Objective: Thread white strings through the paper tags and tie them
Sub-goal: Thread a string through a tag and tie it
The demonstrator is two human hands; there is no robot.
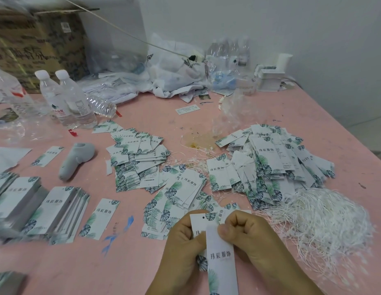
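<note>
Two paper tags held over the near edge of a crowded pink desk (142,262).

Bare pink surface is seen only at the near left and along the right edge beside the wall; the middle is covered by loose heaps of paper tags (277,167), with neat stacks (57,209) at the left and a tangle of white strings (325,218) at the right. A punched tag (199,222) is gripped by the curled left hand (181,248). A long tag (222,260), overlapping it, is pinched at its top by the right hand (249,235), whose fingers are curled tight.
</note>
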